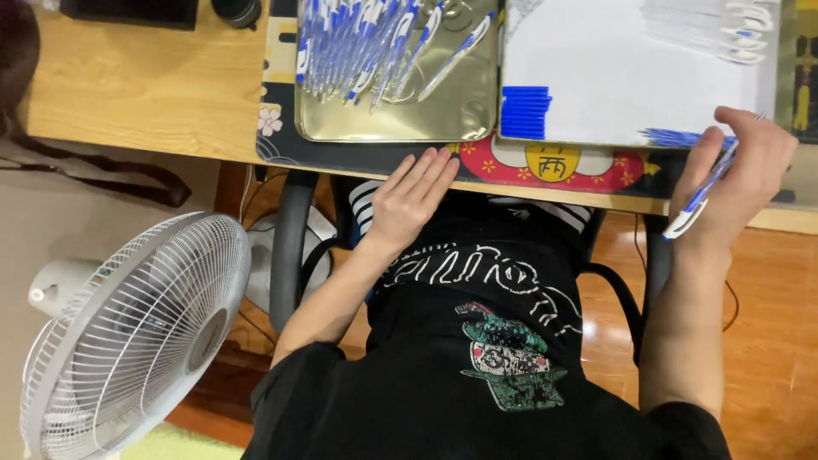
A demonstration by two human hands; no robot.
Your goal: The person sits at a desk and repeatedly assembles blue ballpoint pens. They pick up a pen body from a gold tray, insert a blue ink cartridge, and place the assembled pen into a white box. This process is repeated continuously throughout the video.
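One blue-and-white pen point(700, 194) sits pinched in the right hand point(740, 175) at three o'clock, while the left hand point(407, 200) lies flat and empty on the surface point(145, 85), below the tray point(396, 123) of pens.

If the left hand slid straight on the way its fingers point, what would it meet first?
The left hand points up toward the desk; likely the near rim of the gold metal tray holding blue-and-white pens, though height difference is unclear.

Light wood bench point(128, 85) up top, shiny orange-brown wooden floor point(767, 341) underneath, and a white pedestal fan point(128, 332) sitting off to one side, near a grey-framed chair point(290, 247).
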